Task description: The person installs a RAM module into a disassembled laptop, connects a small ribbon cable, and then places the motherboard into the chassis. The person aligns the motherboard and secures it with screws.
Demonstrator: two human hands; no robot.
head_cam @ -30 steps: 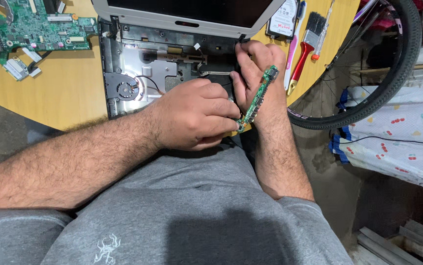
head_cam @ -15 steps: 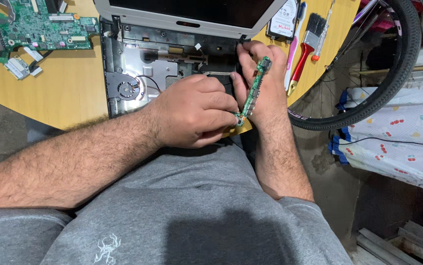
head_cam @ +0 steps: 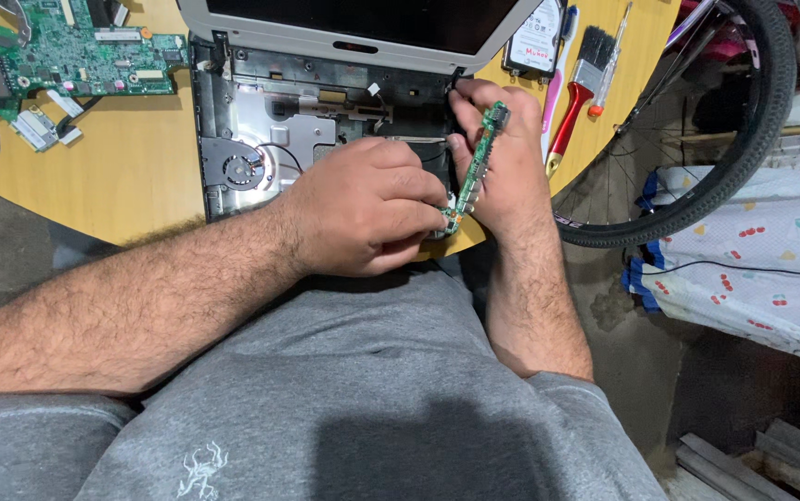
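**Holding a narrow board over the open laptop**

Gripping a slim green board [head_cam: 474,167] between both hands, we sit at the round wooden table [head_cam: 121,176] with the stripped laptop [head_cam: 298,121] in front of us. Our left hand [head_cam: 372,209] is curled closed, its fingertips pinching the board's lower end just above the table's near edge. Our right hand [head_cam: 502,167] lies behind the board, thumb and fingers closed around its upper part, so the strip stands on edge and slants up and to the right. The board is at the laptop's right front corner, above the dark bay there, touching nothing but our hands as far as we can tell.

Inside the laptop's bare shell, a round fan [head_cam: 244,170] sits at the left, and thin wires run across the metal plate. The lid [head_cam: 353,23] is open, tilted away from us.

At the far left of the table lies a large green mainboard [head_cam: 75,51], well apart from our hands, with small flat connectors [head_cam: 38,125] just beside it. To the right of the laptop lie a hard drive [head_cam: 534,42], a red-handled brush [head_cam: 581,83] and a thin screwdriver [head_cam: 609,56]. Beyond the table's right edge stands a bicycle wheel [head_cam: 752,121], and below it a white cloth [head_cam: 752,250] with small red prints. Our grey shirt [head_cam: 372,399] fills the bottom of the view.
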